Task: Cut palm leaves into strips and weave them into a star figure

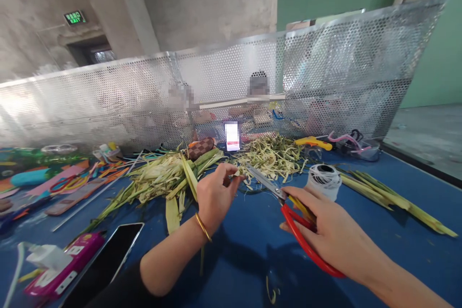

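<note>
My left hand, with a gold bangle on the wrist, is closed in a pinch on a thin pale leaf strip above the blue table. My right hand grips red-handled scissors. Their metal blades point up and left toward the strip and the left fingertips. A heap of green and yellow palm leaves lies just left of my left hand. A pile of cut leaf trimmings sits behind the scissors.
A spool of white string stands right of the scissors, with long leaf stalks beyond it. A black phone and a pink power bank lie front left. Coloured paper strips clutter the left. A perforated metal screen fences the back; people sit behind it.
</note>
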{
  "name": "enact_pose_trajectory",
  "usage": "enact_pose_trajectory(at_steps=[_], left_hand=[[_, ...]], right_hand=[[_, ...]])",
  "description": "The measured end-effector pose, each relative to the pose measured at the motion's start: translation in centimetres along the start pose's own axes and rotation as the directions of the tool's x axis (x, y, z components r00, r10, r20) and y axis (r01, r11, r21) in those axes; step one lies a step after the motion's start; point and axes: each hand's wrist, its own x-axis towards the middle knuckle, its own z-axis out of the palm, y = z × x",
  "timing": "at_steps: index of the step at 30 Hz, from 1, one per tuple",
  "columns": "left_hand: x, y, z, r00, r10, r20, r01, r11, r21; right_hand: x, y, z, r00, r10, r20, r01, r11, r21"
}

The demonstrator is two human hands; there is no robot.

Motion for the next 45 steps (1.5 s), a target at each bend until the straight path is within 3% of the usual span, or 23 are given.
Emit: enact_pose_trajectory(at_steps=[2, 6, 10, 13, 21, 25, 34, 45], left_hand=[[0.0, -0.1, -0.2, 0.990, 0.135, -0.041, -0.131, 0.988, 0.086], [-0.1, -0.1, -0.7, 0.912, 0.408, -0.041, -0.389, 0.893, 0.229], [0.0, -0.1, -1.1, 0.856, 0.517, 0.022, -0.493, 0.803, 0.334], [0.1, 0.0, -1.2, 0.819, 0.574, 0.009, -0.538, 0.763, 0.358], [0.1, 0.3, -1.1, 0.805, 0.593, -0.025, -0.549, 0.760, 0.347], [0.0, 0.2, -1.0, 0.804, 0.594, -0.010, -0.554, 0.755, 0.351], [-0.2, 0.0, -1.0, 0.758, 0.650, 0.055, -0.628, 0.704, 0.330], [-0.3, -0.1, -0.7, 0.755, 0.654, 0.045, -0.628, 0.701, 0.337]], right_hand=[[-0.1, -0.1, -0.1, 0.999, -0.011, 0.032, 0.012, 1.000, -0.012], [-0.1, -0.3, -0.2, 0.994, -0.109, -0.016, 0.104, 0.978, -0.179], [0.0, -0.5, -0.4, 0.988, -0.150, -0.023, 0.138, 0.951, -0.278], [-0.1, -0.7, -0.7, 0.992, -0.125, 0.009, 0.122, 0.951, -0.285], [0.0, -0.7, -0.7, 0.992, -0.130, 0.000, 0.123, 0.935, -0.333], [0.0, -0.7, -0.6, 0.987, -0.161, -0.002, 0.150, 0.923, -0.353], [-0.1, -0.3, -0.7, 0.990, -0.140, 0.008, 0.135, 0.933, -0.335], [-0.2, -0.6, -0.8, 0.992, -0.113, 0.050, 0.123, 0.938, -0.324]])
